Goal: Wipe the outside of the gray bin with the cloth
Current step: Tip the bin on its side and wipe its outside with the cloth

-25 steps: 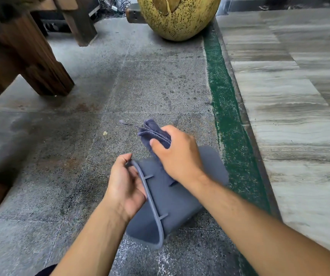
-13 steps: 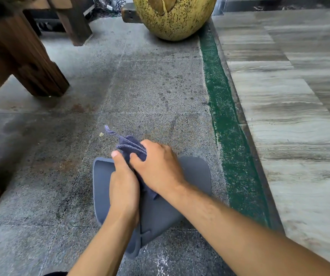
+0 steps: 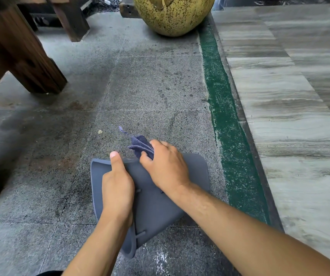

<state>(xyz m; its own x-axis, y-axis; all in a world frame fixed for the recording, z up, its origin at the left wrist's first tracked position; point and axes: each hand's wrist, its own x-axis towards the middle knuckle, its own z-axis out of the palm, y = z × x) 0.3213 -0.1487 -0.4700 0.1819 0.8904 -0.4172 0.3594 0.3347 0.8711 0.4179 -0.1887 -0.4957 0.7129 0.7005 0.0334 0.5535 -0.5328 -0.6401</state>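
The gray bin (image 3: 196, 176) lies on its side on the stone floor, its rim toward me and to the left. My left hand (image 3: 117, 186) grips that rim, thumb stretched along the upper edge. My right hand (image 3: 166, 168) holds a bunched dark blue cloth (image 3: 141, 145) and presses it against the bin's outer wall near the far edge. Part of the cloth sticks out beyond my fingers, with a loose thread trailing left. Both forearms cover much of the bin.
Dark wooden furniture legs (image 3: 30, 64) stand at the far left. A large speckled yellow-green pot (image 3: 172, 14) sits at the top. A green strip (image 3: 226, 124) and a raised stone step (image 3: 291, 116) run along the right.
The bin has turned so its open rim now faces left. My left hand shifted its grip on the rim, and my right hand slid the cloth across the outer wall.
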